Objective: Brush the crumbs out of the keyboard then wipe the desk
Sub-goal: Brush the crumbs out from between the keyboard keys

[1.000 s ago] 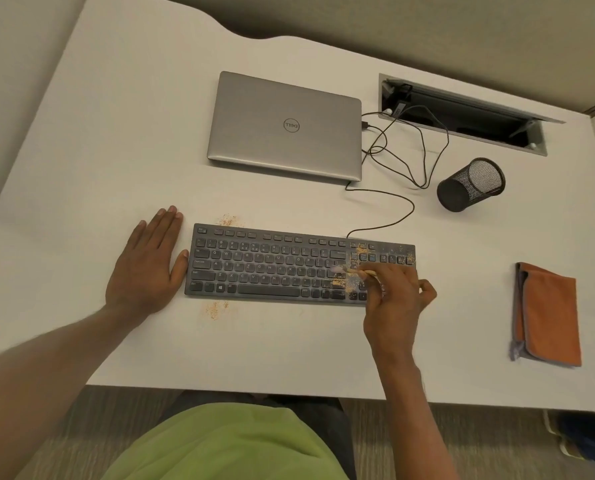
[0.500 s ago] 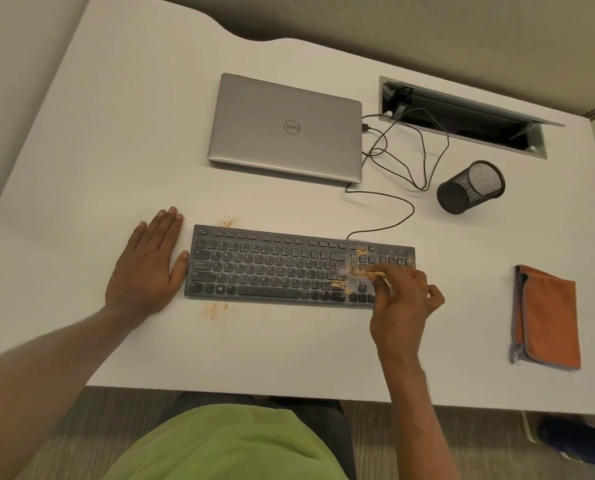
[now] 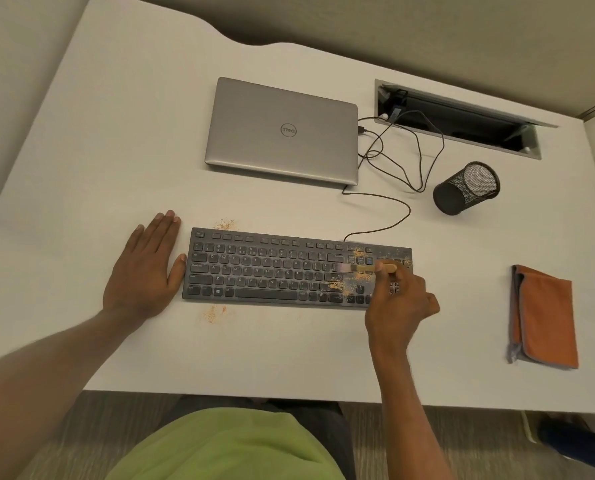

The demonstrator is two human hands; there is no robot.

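A: Your right hand (image 3: 398, 306) is sitting a bit further toward the right end of the kbd (image 3: 271, 268) vs a sec ago, so more of the brush (image 3: 365, 269) is showing now: tan handle, bristles pointing left over the keys.

B: Grip-wise, you're pinching the handle w/ your fingertips and the rest of the fingers are curling under. Your left hand (image 3: 143, 271) isn't moving. It's lying flat, fingers straight and together, thumb at the kbd's left end. Touching or just beside, can't tell.

A: Meaning: the crumbs (image 3: 353, 280) aren't going anywhere yet. They're still sitting on the kbd's right third, so I'd say you're mid-brush and the wipe isn't starting yet.

B: Counting for you: 1 kbd, lying centred near the front edge of the tabletop (image 3: 116, 133). 1 brush. 1 orange cloth (image 3: 545, 317), lying folded near the right edge, nobody touching it. 2 crumb patches on the tabletop, one just behind the kbd's back-left corner, one just in front of it. Also 1 shut laptop (image 3: 282, 133), 1 mesh cup (image 3: 465, 188), 1 open hatch (image 3: 462, 119) toward the back-right corner.
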